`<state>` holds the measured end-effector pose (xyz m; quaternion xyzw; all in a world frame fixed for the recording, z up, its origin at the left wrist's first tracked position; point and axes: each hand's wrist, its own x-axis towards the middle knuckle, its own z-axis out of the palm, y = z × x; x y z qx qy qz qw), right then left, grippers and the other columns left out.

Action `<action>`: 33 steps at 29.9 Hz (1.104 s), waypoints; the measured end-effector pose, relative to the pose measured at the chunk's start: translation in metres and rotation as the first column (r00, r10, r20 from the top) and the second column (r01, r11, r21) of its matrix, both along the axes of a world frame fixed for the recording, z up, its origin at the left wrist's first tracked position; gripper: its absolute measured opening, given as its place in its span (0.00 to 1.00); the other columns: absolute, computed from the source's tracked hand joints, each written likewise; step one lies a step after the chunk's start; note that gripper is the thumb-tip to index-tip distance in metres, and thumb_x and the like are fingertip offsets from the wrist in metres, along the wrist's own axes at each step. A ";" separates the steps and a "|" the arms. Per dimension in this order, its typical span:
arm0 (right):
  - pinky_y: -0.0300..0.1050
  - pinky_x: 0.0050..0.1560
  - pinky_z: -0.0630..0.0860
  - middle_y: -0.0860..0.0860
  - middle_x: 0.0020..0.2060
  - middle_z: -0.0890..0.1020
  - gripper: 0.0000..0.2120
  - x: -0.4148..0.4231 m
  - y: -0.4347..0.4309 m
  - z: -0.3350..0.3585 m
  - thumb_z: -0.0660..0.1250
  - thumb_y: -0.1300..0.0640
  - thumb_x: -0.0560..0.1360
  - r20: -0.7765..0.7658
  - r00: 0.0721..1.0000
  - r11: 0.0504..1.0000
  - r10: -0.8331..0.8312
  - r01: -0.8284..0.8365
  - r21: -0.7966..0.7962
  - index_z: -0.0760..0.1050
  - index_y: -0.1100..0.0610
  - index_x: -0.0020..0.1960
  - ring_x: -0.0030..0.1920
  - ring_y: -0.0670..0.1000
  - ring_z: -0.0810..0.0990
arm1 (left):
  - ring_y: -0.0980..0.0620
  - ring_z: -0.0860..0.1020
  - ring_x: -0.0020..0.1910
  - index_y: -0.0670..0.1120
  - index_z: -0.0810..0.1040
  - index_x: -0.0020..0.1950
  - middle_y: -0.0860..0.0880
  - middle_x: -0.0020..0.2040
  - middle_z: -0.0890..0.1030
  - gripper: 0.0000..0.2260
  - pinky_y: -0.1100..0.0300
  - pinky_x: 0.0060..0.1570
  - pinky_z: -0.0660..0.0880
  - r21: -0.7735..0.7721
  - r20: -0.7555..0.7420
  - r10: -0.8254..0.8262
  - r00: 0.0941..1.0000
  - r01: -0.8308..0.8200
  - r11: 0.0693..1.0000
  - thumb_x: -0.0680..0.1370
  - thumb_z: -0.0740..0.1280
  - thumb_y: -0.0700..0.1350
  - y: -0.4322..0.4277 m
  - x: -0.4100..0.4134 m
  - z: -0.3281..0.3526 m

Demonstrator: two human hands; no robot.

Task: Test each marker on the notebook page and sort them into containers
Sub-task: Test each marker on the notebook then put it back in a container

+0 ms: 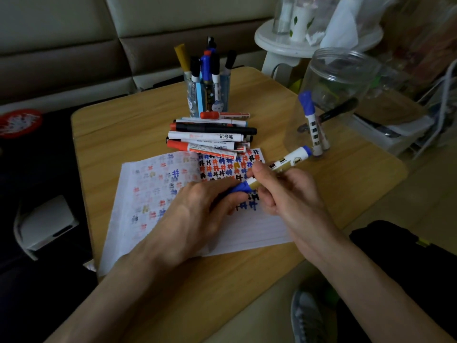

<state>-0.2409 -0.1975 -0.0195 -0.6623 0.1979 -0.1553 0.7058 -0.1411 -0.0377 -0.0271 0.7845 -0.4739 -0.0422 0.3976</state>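
An open notebook [158, 194] lies on the wooden table, its pages covered with coloured test marks. Over its right page both hands hold a white marker [291, 158] with blue ends. My right hand [284, 194] grips the barrel. My left hand [197, 214] pinches its blue cap [241, 188] at the near end. A pile of several markers [210, 137] lies just beyond the notebook. Behind it a blue pen holder [210, 95] stands full of upright markers. At the right a clear plastic jar [329, 100] holds a blue-capped marker [311, 122] and a black one.
The table edge [79, 149] runs along the left, with a dark floor and a white box [47, 224] beyond it. A white round stand [296, 45] with cups rises behind the table. A white tray [395, 134] sits to the jar's right. A sofa fills the background.
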 end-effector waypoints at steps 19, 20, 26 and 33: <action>0.38 0.31 0.69 0.57 0.33 0.74 0.07 0.002 -0.003 0.022 0.74 0.55 0.78 0.064 0.995 0.996 0.081 -0.078 -0.048 0.83 0.58 0.47 0.32 0.50 0.70 | 0.62 0.80 0.46 0.52 0.78 0.63 0.59 0.50 0.81 0.14 0.69 0.42 0.74 -0.021 0.028 0.033 0.999 -0.032 0.999 0.82 0.62 0.56 0.009 0.006 0.005; 0.38 0.30 0.68 0.57 0.32 0.74 0.07 0.003 -0.002 0.023 0.74 0.54 0.77 0.067 0.994 0.994 0.088 -0.083 -0.065 0.84 0.59 0.48 0.31 0.50 0.70 | 0.62 0.80 0.47 0.51 0.77 0.64 0.58 0.51 0.81 0.13 0.69 0.43 0.73 -0.022 0.055 0.019 0.998 -0.018 1.000 0.83 0.62 0.54 0.008 0.006 0.005; 0.41 0.28 0.68 0.57 0.30 0.75 0.15 0.005 0.002 0.013 0.76 0.53 0.76 0.069 0.997 0.998 0.039 -0.035 -0.047 0.81 0.66 0.46 0.27 0.50 0.70 | 0.58 0.81 0.48 0.48 0.77 0.64 0.53 0.53 0.83 0.15 0.57 0.45 0.76 -0.039 0.101 -0.040 0.994 0.044 0.998 0.84 0.61 0.55 0.006 0.002 0.005; 0.33 0.23 0.61 0.47 0.24 0.71 0.11 0.004 0.006 0.009 0.74 0.57 0.77 0.031 0.999 0.996 -0.026 0.023 0.086 0.74 0.59 0.42 0.23 0.42 0.67 | 0.55 0.79 0.42 0.46 0.79 0.60 0.52 0.47 0.81 0.15 0.57 0.41 0.74 -0.020 0.177 -0.029 0.984 0.033 0.999 0.84 0.60 0.55 0.005 -0.006 0.002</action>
